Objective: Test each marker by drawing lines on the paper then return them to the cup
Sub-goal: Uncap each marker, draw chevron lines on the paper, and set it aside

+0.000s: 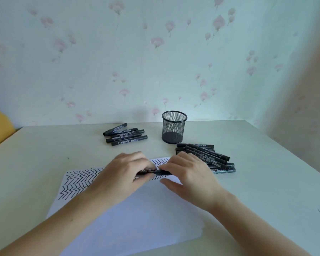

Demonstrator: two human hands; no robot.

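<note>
Pale table [44,163] against floral wallpaper [81,61]. Left hand [126,172] and right hand [188,174] pinch one marker [156,172] above the paper [137,215]; marker mostly hidden by fingers.

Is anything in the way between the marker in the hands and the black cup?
Nothing visible blocks the way. The marker, held by the left hand and the right hand over the paper, has bare table between it and the mesh cup. The two marker piles lie off to either side.

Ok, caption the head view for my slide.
Both hands grip a black marker over zigzag-lined paper.
</note>
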